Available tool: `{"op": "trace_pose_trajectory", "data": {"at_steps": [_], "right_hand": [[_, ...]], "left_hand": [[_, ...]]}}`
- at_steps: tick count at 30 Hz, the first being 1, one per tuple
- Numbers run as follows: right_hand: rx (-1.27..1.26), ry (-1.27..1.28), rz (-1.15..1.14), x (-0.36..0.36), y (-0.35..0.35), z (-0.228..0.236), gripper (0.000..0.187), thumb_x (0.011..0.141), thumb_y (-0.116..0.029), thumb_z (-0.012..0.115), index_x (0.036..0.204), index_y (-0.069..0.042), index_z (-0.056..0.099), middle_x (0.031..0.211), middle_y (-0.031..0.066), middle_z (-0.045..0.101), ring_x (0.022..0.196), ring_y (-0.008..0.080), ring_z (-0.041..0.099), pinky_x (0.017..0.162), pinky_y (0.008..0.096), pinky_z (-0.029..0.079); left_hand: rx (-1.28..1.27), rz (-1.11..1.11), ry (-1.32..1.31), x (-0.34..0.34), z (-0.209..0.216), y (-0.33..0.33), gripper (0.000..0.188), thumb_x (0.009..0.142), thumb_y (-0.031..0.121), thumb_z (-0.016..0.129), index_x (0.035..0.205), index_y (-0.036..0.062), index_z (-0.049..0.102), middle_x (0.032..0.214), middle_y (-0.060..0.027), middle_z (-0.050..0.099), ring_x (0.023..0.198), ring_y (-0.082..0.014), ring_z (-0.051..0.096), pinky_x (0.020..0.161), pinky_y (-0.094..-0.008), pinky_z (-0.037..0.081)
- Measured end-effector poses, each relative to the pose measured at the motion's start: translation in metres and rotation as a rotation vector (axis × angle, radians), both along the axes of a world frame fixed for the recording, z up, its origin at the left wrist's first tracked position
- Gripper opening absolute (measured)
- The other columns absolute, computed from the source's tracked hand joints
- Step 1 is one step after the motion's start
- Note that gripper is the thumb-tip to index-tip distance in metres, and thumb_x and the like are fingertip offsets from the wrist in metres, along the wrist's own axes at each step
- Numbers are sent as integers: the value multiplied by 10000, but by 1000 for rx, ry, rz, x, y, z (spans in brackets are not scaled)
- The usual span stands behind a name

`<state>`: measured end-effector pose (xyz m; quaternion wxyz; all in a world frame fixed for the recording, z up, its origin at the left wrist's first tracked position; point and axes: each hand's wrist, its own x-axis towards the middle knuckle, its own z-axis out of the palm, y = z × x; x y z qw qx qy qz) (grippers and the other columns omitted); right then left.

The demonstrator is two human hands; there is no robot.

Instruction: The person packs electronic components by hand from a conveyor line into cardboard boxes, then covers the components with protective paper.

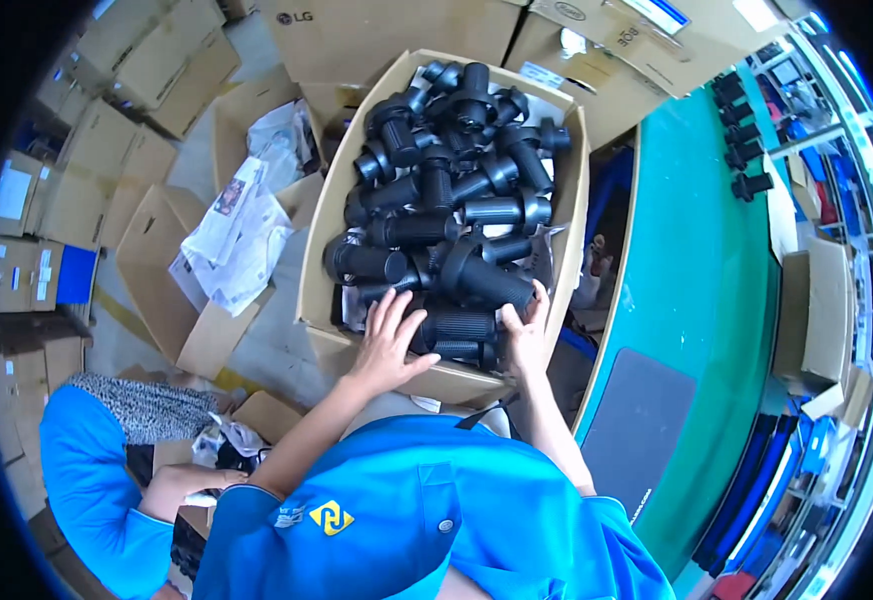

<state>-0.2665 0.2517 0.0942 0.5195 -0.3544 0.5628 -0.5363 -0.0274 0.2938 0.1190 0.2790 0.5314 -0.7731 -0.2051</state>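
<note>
A large open cardboard box (319,262) in front of me is heaped with black cylindrical parts (437,188), many with ribbed sides and wide collars. My left hand (389,345) is over the box's near left, its fingers spread against the parts and closed on none. At the near right, my right hand (527,338) has its thumb and fingers around the end of a ribbed black cylinder (487,277), which still lies on the heap. Another ribbed cylinder (462,326) lies between my hands. Some fingertips are hidden among the parts.
Along the right runs a green worktable (702,290) with a dark mat (642,420) and several black parts (752,186) at its far end. An open carton (162,265) with crumpled paper (242,235) stands left. Lower left, a co-worker's blue sleeve (82,480) shows. Stacked cartons (97,170) stand beyond.
</note>
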Motion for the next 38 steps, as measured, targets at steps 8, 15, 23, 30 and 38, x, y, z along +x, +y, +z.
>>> {"op": "trace_pose_trajectory", "data": {"at_steps": [8,15,23,30,38], "right_hand": [[175,377,106,-45,-20,-35,742,797,-271,707,1384,-90,292,1217,132,477,1011,213,532,868,323,441],[245,1199,212,-25,-25,45,749,729,-259,750,1333,-39,366,1224,211,473,985,322,546,867,372,460],[-124,1500,347,-45,-95,-28,741,692,-171,731,1321,-10,373,1233,215,468,1098,362,476,929,406,427],[-118,1514,280,-39,-117,-35,732,670,-145,738,1298,1,393,1228,195,473,1116,362,460,980,413,392],[100,1389,506,-42,-123,-6,868,650,-224,769,1381,-76,324,1359,158,404,1235,371,375,1077,382,308]], "left_hand": [[135,-121,-202,-23,-20,-20,649,720,305,733,1292,140,475,1417,-237,250,1262,-425,322,1013,-509,324],[305,-203,-417,-5,25,-35,590,699,267,747,1233,154,523,1402,-222,269,1184,-401,397,949,-489,392],[195,-379,-303,5,-22,-24,541,726,226,720,1217,114,523,1404,-195,304,1237,-384,366,976,-471,373],[78,-237,-147,12,-10,-27,468,750,209,694,1170,62,549,1359,-191,378,1241,-385,374,999,-461,350],[-2,254,-12,80,-11,-57,433,775,254,678,1142,52,571,1338,-167,418,1244,-362,388,1046,-476,292]]}}
